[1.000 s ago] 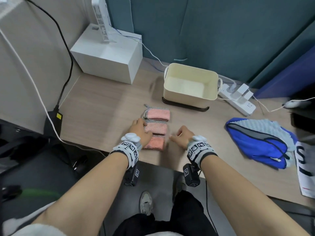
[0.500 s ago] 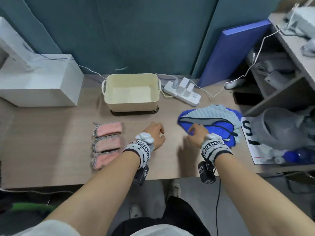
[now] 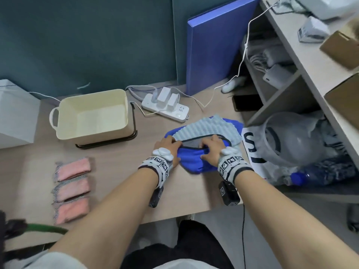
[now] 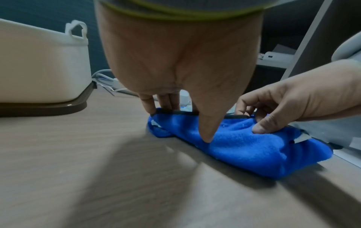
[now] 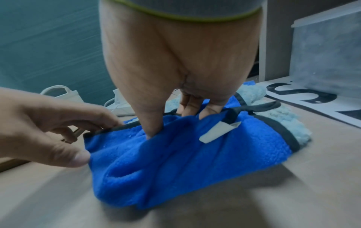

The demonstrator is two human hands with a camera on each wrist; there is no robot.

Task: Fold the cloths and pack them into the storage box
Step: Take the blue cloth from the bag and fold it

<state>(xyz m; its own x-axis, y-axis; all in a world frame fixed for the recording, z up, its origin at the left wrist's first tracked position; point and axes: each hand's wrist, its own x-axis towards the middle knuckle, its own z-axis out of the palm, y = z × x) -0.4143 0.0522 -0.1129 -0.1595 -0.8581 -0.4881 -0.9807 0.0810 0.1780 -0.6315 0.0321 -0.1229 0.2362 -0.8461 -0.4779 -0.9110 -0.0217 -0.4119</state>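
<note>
Head view: both hands pinch the blue cloth (image 3: 194, 159) near the desk's (image 3: 116, 171) right edge, left hand (image 3: 168, 150) and right hand (image 3: 212, 151) fingers curled on its dark trim, thumbs pressing the fleece.

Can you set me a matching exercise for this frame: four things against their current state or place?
Things:
1. blue cloth
2. pink cloths
3. box
4. power strip

States:
A. empty, on the desk
B. pinched by both hands
C. folded, in a row near the desk's front edge
D. behind the blue cloth, with plugs in it

Pairs: 1-B, 2-C, 3-A, 4-D
</note>
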